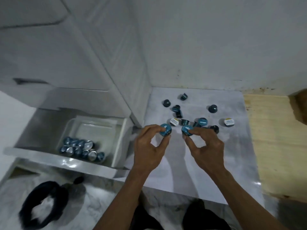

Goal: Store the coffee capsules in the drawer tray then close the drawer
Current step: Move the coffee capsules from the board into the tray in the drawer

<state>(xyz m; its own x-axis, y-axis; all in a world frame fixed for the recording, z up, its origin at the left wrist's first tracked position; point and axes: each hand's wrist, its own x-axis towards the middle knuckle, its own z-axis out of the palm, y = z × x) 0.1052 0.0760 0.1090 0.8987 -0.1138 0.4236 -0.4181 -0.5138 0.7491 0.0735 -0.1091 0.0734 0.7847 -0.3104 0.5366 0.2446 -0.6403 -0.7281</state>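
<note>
Taking the open drawer (93, 165) as landmark: inside it sits one white tray (118, 143), holding a heap of roughly a dozen capsules (83, 149), too crowded to count exactly. On the white surface (232, 155) right of the drawer lie about thirteen loose capsules (202, 122); two of these show white lids (174, 122), the rest blue or dark. Two hands are in view, the left hand (147, 150) and the right hand (206, 146), each pinching one capsule. Below the drawer lies one black ring-shaped object (43, 205).
</note>
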